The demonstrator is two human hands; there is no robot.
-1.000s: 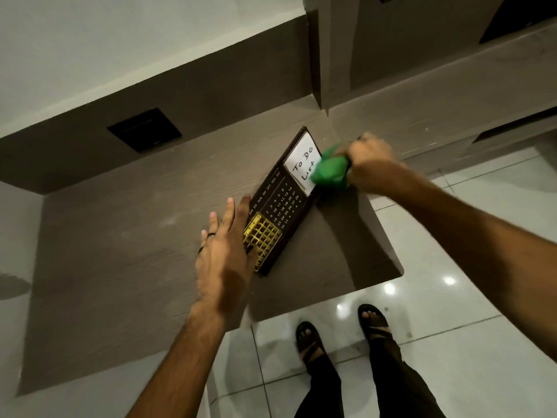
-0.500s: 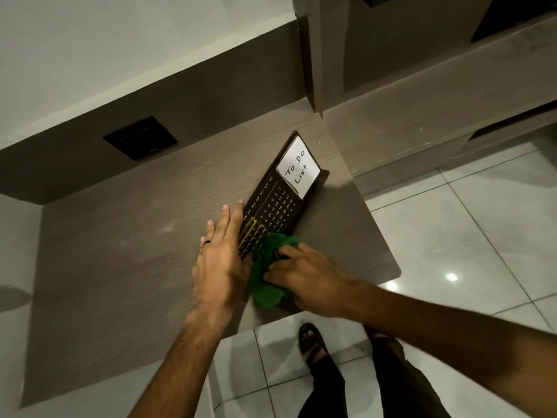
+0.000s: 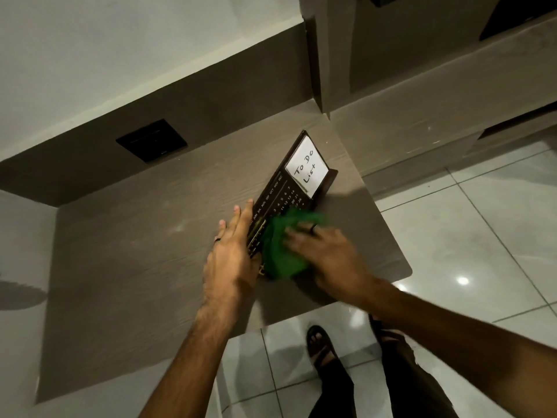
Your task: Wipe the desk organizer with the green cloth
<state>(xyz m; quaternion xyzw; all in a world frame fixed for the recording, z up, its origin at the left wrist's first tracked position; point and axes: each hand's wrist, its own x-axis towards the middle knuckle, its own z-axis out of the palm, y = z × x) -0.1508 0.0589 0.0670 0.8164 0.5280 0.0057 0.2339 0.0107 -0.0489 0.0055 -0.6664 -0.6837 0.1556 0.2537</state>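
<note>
The desk organizer (image 3: 286, 188) is a dark brown slab with a calendar grid and a white "To Do List" card at its far end. It lies on the brown desk (image 3: 144, 242) near the right edge. My left hand (image 3: 233, 251) rests flat against its left side, fingers extended. My right hand (image 3: 328, 254) presses the green cloth (image 3: 280, 245) onto the near half of the organizer, hiding the lower calendar and the gold part. The right hand is blurred from motion.
A black wall socket plate (image 3: 152, 140) sits on the back panel at the left. A tall brown cabinet (image 3: 391, 70) stands to the right of the desk. White tiled floor (image 3: 470, 236) and my sandalled feet (image 3: 321, 345) lie below the desk's front edge.
My right hand swept the green cloth from the far "To Do List" end down to the near end, and now has shifted slightly back up over the calendar. My left hand stayed.
</note>
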